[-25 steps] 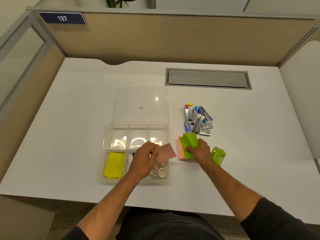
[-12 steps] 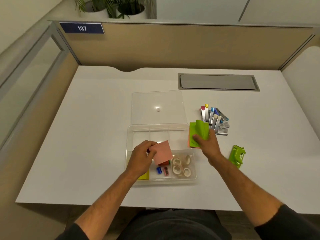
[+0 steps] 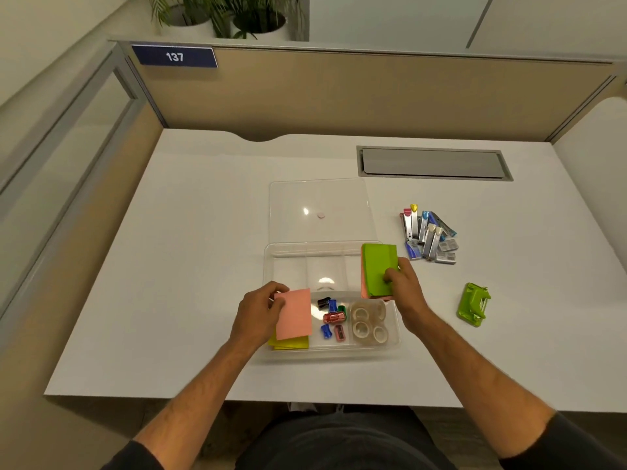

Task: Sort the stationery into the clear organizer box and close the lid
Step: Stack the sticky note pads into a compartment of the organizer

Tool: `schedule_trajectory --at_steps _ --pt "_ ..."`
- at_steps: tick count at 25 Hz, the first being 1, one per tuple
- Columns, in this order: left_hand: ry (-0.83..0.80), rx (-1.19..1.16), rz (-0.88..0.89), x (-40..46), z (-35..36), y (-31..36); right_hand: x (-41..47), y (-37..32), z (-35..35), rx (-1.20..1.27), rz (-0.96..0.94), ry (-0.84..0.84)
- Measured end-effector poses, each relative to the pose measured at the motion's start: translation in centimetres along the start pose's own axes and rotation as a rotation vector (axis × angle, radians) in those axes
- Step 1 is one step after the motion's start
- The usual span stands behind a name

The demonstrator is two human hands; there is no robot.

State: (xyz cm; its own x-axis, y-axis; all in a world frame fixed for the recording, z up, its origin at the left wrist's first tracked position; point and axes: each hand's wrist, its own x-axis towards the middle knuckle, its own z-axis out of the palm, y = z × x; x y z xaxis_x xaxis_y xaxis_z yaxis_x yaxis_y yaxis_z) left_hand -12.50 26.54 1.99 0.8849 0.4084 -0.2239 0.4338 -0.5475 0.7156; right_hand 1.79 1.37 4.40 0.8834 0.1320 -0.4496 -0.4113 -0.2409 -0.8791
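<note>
The clear organizer box (image 3: 266, 276) stands open at the desk's middle, its lid (image 3: 319, 198) lying flat behind it. My left hand (image 3: 259, 315) holds a pink sticky-note pad (image 3: 293, 313) over the yellow pad (image 3: 290, 343) in the front-left compartment. My right hand (image 3: 405, 286) grips a green sticky-note pad (image 3: 378, 269), stacked on a pink-orange one, above the box's right edge. Small sharpeners and clips (image 3: 332, 318) fill the front-middle compartment, and tape rolls (image 3: 368, 325) the front-right one.
A pile of staplers and staple boxes (image 3: 429, 237) lies right of the box. A green hole punch (image 3: 473, 305) sits nearer the front right. A grey cable hatch (image 3: 432, 162) is set into the desk at the back. Beige partition walls surround the desk.
My left hand has carried the pink pad leftward over the yellow pad. My right hand has lifted the green stack from the desk to the box's right edge.
</note>
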Motion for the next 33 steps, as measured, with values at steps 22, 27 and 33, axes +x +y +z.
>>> schedule_trajectory --at_steps 22,27,33 --pt "-0.221 -0.563 -0.167 -0.4 1.0 2.0 -3.1 1.1 5.6 -0.02 -0.014 -0.299" --pt "-0.168 -0.654 -0.213 -0.9 0.2 1.3 -3.3 1.5 7.3 -0.058 0.03 -0.296" --pt "0.014 -0.633 -0.318 -1.5 -2.2 -1.4 -2.8 2.3 8.7 -0.085 0.058 -0.193"
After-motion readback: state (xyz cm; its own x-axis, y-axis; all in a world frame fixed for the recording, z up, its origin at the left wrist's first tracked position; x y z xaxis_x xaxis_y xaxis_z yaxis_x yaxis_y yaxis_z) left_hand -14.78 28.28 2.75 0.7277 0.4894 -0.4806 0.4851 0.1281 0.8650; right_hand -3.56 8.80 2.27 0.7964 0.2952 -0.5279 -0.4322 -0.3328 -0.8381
